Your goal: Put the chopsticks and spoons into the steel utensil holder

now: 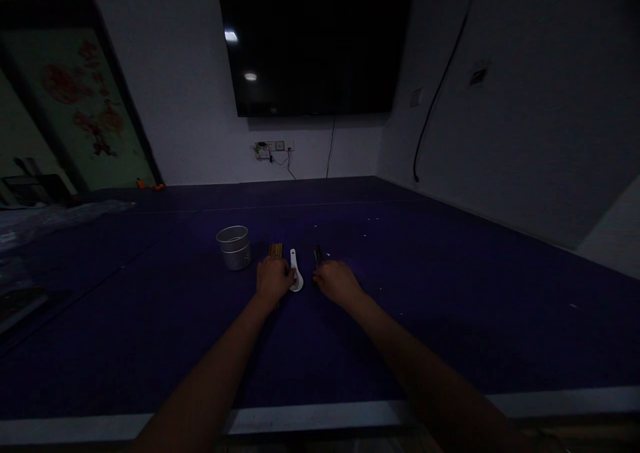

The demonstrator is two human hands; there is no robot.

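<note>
My left hand point(274, 279) closes around slim wooden sticks point(276, 249), thumb by the smooth white spoon point(293, 261) at 12 o'clock; my right hand point(337, 281) pinches a dark piece point(319, 255). A round metal cup point(235, 249) stands at 11; purple table point(450, 286) stretches toward 3.

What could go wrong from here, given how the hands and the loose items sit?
The left hand covers the brown sticks with its fingers by the white spoon, so moving it might nudge the spoon or fan the sticks out. The open metal container stands just beyond that hand and could be knocked by a sideways swing. The scene is dim, and the dark item at the right hand is hard to make out, so a grip might be misjudged.
</note>
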